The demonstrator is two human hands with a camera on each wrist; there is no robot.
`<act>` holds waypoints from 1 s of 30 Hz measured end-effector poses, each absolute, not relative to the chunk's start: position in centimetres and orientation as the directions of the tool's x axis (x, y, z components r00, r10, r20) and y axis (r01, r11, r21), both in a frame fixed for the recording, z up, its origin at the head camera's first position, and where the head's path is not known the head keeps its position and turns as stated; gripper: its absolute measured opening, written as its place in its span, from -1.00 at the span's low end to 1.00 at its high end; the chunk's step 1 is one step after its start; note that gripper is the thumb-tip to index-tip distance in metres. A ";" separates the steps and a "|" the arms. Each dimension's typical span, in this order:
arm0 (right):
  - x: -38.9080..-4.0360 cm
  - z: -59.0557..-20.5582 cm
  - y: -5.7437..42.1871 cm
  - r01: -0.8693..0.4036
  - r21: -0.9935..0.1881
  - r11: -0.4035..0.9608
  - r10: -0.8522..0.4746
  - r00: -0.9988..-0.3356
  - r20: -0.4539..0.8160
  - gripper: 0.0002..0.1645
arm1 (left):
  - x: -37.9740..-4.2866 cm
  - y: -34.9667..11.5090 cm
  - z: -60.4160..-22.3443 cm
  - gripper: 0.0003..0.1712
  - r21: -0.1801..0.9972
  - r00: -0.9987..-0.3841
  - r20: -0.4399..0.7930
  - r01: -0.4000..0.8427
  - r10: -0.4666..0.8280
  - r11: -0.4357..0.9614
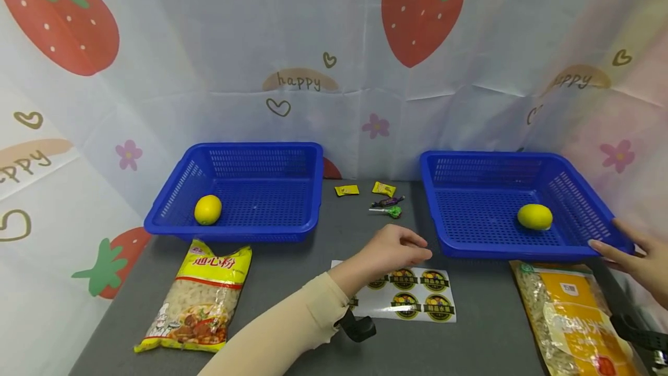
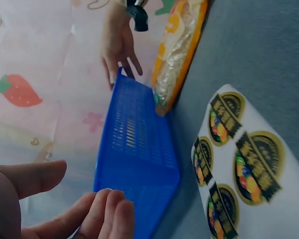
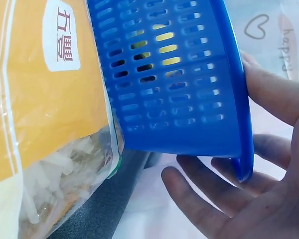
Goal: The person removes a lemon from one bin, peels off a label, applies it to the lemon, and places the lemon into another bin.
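Note:
My right hand (image 1: 639,257) holds the near right corner of the right blue basket (image 1: 522,251), thumb over the rim and fingers beneath it, as the right wrist view shows. A yellow lemon (image 1: 534,217) lies inside that basket. In the head view my left hand (image 1: 391,248) hangs over the far edge of a white sheet of round fruit stickers (image 1: 423,293), left of the same basket. Its fingers are loosely bent, the thumb (image 2: 40,177) apart from them, and nothing shows between.
Another blue basket (image 1: 235,230) with a lemon (image 1: 207,210) stands at the left. A yellow pasta bag (image 1: 200,300) lies before it. An orange-and-clear food bag (image 1: 574,312) lies before the right basket. Between the baskets are a green lollipop (image 1: 394,212) and several wrapped candies (image 1: 384,189).

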State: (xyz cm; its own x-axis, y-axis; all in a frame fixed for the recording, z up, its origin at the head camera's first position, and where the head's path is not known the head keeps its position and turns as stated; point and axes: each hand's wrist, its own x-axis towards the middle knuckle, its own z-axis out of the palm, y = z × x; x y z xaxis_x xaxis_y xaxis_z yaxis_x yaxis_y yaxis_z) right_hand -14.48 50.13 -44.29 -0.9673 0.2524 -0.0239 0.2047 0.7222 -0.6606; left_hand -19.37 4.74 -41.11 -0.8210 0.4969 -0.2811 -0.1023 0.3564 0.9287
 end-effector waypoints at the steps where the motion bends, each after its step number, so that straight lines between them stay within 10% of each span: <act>1: -14.5 -44.3 50.2 0.202 -0.660 0.724 0.250 -0.968 -0.021 0.06 | -19.1 4.1 -41.1 -0.71 0.929 -0.815 -0.271 -0.081 0.513 0.362; 20: -14.2 -44.0 50.4 0.219 -0.597 0.772 0.236 -0.970 -0.050 0.13 | -18.4 -8.7 -38.8 -0.59 0.940 -0.875 -0.112 0.061 0.471 0.337; 30: -14.1 -43.8 47.8 0.203 -0.555 0.807 0.410 -0.868 0.279 -0.11 | -19.3 -14.9 -38.1 -0.55 0.802 -0.971 0.024 0.161 0.239 0.576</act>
